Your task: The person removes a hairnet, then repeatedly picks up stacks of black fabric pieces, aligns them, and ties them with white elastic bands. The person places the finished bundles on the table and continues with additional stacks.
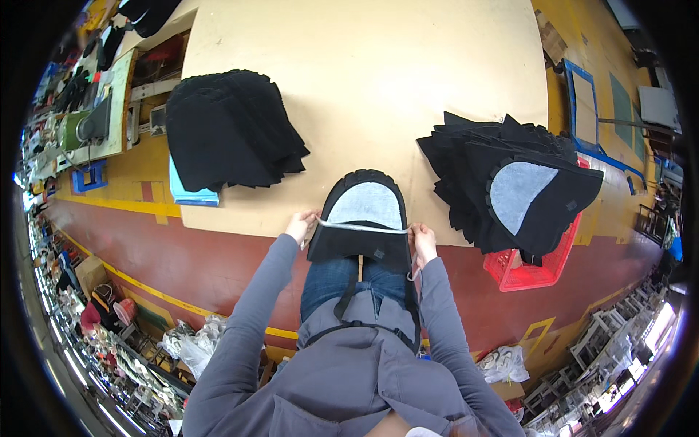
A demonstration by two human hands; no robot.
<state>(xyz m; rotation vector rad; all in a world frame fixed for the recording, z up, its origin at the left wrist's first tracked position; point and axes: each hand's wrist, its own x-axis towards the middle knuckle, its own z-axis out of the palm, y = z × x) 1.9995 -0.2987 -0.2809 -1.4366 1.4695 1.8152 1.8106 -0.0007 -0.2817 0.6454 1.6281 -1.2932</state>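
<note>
A black fabric piece [338, 242] with a rounded, notched far edge and a light grey half-round patch [368, 204] lies over the table's near edge in front of me. A narrow whitish tape [364, 227] is stretched across it, just below the patch. My left hand [301, 226] pinches the tape at the piece's left side. At the right side my right hand [422, 242] is closed on the tape, and a loose length hangs below it. It looks like a soft measuring tape, but its markings are too small to make out.
On the pale table [349, 87] a stack of black fabric pieces [229, 135] lies left, over a light blue item [191, 191]. Another fanned stack [502, 156] lies right, partly above a red crate [535, 273]. A workbench with a machine [91, 124] stands far left.
</note>
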